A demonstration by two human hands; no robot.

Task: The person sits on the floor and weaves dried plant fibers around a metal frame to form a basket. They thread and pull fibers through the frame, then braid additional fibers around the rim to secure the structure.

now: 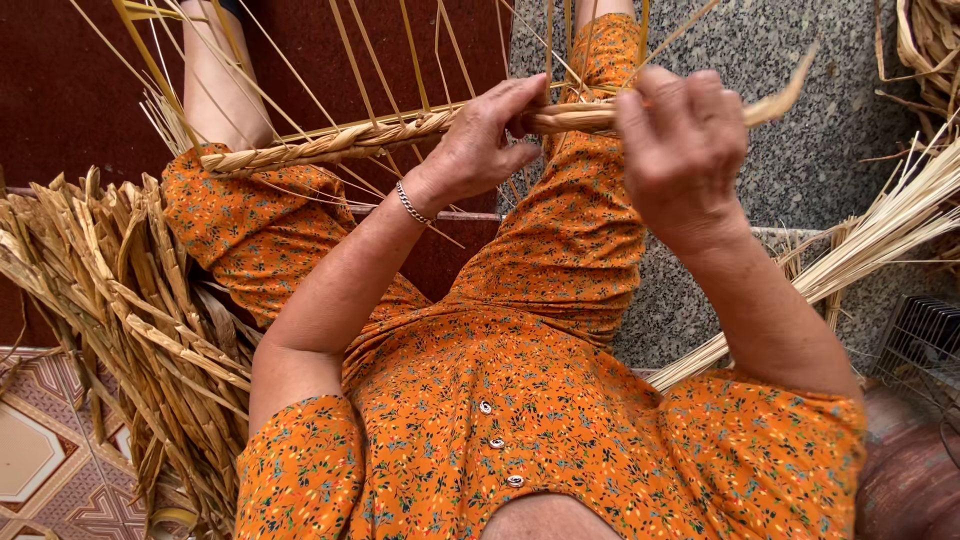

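Observation:
A braided straw cord (330, 143) runs across the top of the head view, above my knees in orange flowered cloth. My left hand (480, 140), with a thin metal bracelet at the wrist, pinches the cord near its unbraided end. My right hand (680, 140) is closed around the loose flat straw strips (780, 100) that stick out to the right. Thin straw stalks (370, 60) fan upward from the braid.
A heap of dried flat leaves (120, 300) lies at my left. A bundle of pale straw stalks (870, 240) lies at my right on the grey speckled floor (800, 130). A woven basket edge (930, 40) shows top right, a wire grille (925, 345) lower right.

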